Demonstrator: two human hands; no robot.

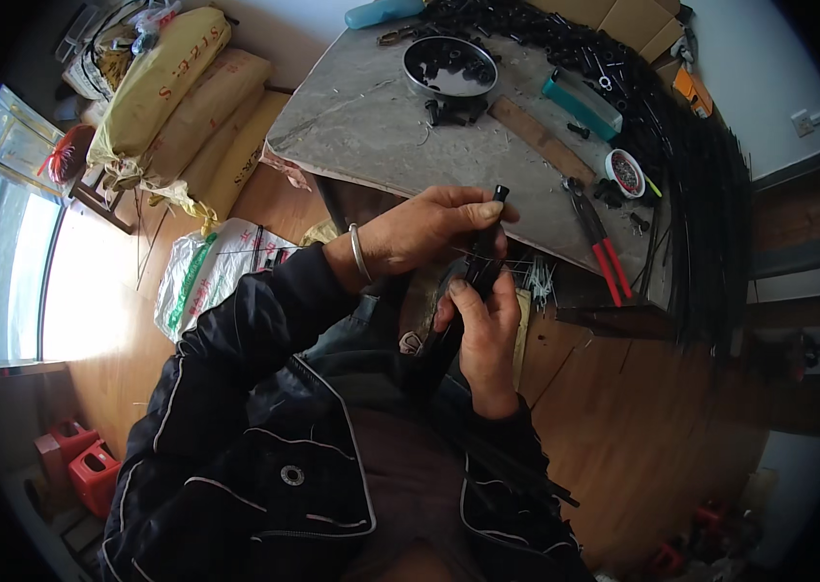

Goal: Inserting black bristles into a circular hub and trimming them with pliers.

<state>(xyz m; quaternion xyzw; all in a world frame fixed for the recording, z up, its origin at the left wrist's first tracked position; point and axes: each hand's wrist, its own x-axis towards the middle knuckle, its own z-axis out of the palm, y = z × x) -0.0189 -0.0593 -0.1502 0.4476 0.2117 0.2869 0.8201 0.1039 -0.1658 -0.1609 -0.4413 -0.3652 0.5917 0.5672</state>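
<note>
In front of my chest, both hands are closed round a long, dark, slim piece (481,260) with a small black cylindrical end (501,193) at its top. My left hand (439,225), with a light bangle at the wrist, pinches near that upper end between thumb and fingers. Lower down, my right hand (487,325) grips the dark piece, thumb laid along it. Its lower part merges with dark clothing, so I cannot tell its full shape. Thin wire-like strands stick out beside my fingers. Close beyond is the grey table (352,126).
On the table are a round tin (408,73) of black parts, a brown flat bar (541,139), a teal box (581,107), a white cup (625,173) of small metal pieces and red-handled cutters (604,247). Black rods (706,233) hang over its right edge. Stuffed sacks (187,107) lie left.
</note>
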